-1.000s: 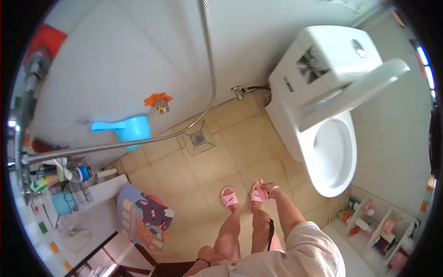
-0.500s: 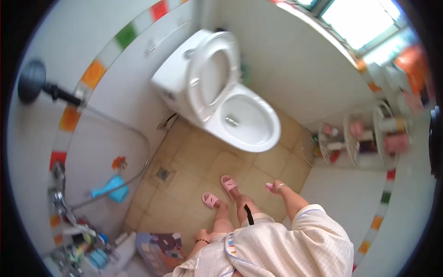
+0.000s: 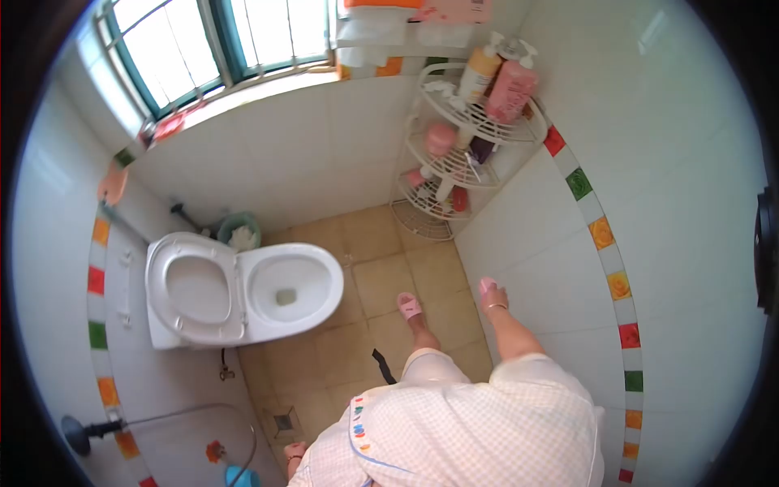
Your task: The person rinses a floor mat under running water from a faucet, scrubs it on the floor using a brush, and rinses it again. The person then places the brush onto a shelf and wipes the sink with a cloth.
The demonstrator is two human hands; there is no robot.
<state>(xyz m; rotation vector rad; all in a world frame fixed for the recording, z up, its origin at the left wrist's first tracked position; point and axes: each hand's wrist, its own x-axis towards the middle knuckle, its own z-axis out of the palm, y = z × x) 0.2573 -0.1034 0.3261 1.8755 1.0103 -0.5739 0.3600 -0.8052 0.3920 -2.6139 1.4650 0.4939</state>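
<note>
My right hand [image 3: 493, 299], with a band at the wrist, is closed around a small pink object [image 3: 487, 284] whose kind I cannot make out. It hangs above the floor close to the right wall. My left hand [image 3: 295, 451] shows only in part beside my shirt, low in the view; its fingers are too hidden to read. One pink slipper [image 3: 410, 306] is visible on my foot. Left of me stands a white toilet [image 3: 333, 280] with its lid and seat raised and water in the bowl.
A white corner rack [image 3: 479, 180] holds several bottles, among them a pink pump bottle [image 3: 513, 89]. Behind the toilet is a greenish bin [image 3: 251, 223] with white paper in it. A shower head [image 3: 77, 436] and hose are on the left wall; a floor drain [image 3: 283, 422] lies below.
My view has swung right, bringing the window and corner rack nearer the middle. The pink object stays in my right hand. My left hand is now closer to the lower edge, and one slipper is out of sight.
</note>
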